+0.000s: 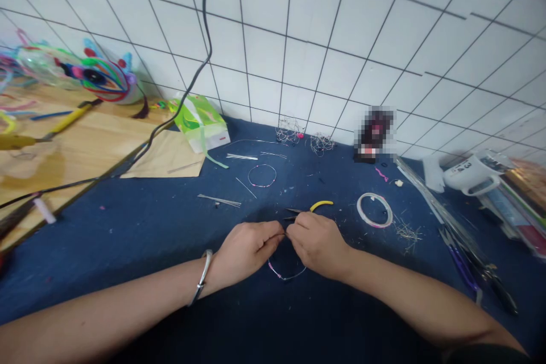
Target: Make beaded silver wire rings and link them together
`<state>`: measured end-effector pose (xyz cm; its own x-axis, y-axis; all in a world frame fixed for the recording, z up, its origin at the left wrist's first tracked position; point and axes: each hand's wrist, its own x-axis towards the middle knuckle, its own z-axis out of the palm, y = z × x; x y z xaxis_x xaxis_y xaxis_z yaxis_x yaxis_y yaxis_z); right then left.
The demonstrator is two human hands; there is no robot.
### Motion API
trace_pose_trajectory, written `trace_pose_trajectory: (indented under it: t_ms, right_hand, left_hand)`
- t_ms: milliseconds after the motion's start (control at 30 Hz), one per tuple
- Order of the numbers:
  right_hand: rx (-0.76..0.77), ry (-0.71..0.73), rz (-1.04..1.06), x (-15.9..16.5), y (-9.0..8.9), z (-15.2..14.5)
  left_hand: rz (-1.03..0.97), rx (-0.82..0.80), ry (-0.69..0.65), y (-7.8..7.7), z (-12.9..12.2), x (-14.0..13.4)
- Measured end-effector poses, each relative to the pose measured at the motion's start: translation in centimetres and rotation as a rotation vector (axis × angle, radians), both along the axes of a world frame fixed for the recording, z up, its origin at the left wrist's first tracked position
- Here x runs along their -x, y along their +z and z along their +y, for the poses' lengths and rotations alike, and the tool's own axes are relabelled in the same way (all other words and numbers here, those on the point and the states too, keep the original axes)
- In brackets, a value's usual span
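Observation:
Both hands meet over the dark blue cloth. My left hand (251, 245), with a silver bangle (201, 278) at the wrist, pinches one end of a thin beaded bracelet (279, 276). My right hand (319, 244) pinches the other end, its fingertips nearly touching the left ones. The bracelet hangs below them as a loop with small pink beads; its ends are hidden in the fingers. Just beyond my right hand lie yellow-handled pliers (321, 205), partly covered by it. A second beaded loop (262, 176) lies flat farther back.
Wire pieces (219, 200) lie left. Tangled wire (286, 132) sits by the tiled wall. A white ring-shaped coil (375, 210), wire scraps (408, 233), purple-handled scissors (463, 267) and a white mug (471, 175) are right. A tissue pack (200, 124) and black cable (205, 28) stand left.

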<state>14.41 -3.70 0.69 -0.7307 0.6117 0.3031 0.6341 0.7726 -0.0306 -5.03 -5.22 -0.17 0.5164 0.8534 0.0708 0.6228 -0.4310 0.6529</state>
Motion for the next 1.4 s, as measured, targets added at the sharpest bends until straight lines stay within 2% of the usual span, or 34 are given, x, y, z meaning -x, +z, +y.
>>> trace_pose_trajectory:
  t_ms: [233,667,1167,1400]
  right_hand:
    - [0.025,0.029,-0.010,0.0,-0.5,-0.1]
    - [0.282,-0.051,0.137,-0.7,-1.2,0.0]
    - [0.226,-0.011,0.041,-0.8,-1.2,-0.7]
    - [0.231,-0.052,0.125,-0.8,-1.5,-0.5]
  left_hand:
    - [0.058,-0.031,-0.006,-0.2,-0.2,-0.1]
    - [-0.071,0.086,0.015,0.5,0.0,0.5]
    - [0.030,-0.005,-0.125,0.2,0.1,0.4]
    - [-0.105,0.124,-0.036,0.3,0.1,0.5]
